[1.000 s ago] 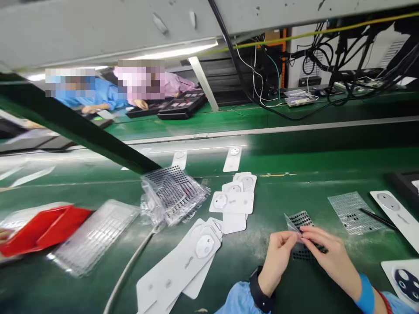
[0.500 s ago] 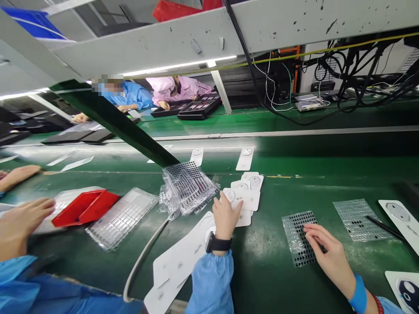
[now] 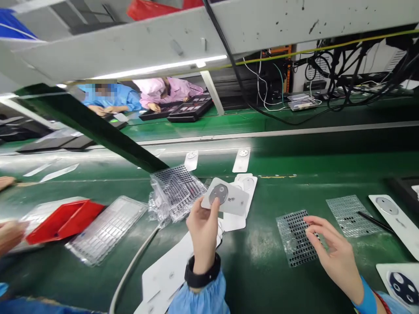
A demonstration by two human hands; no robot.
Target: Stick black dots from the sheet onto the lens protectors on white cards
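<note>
My left hand (image 3: 203,229) is raised above the green belt and pinches a white card (image 3: 229,198) with a grey round part on it. Below it lies a pile of similar white cards (image 3: 244,185) and longer white strips (image 3: 166,274). My right hand (image 3: 332,250) hovers with fingers spread over the right edge of a clear sheet dotted with small black pieces (image 3: 294,237). A black watch sits on my left wrist.
A crumpled stack of dotted clear sheets (image 3: 175,192) lies left of the cards. A clear tray (image 3: 106,229) and a red bin (image 3: 62,220) sit further left, near another person's hand (image 3: 11,233). A second dotted sheet (image 3: 348,209), a black pen (image 3: 375,220) and white cards (image 3: 396,218) lie at right.
My left hand has picked a white card off the pile and lifted it. My right hand has eased off the dotted sheet, fingers spreading.
</note>
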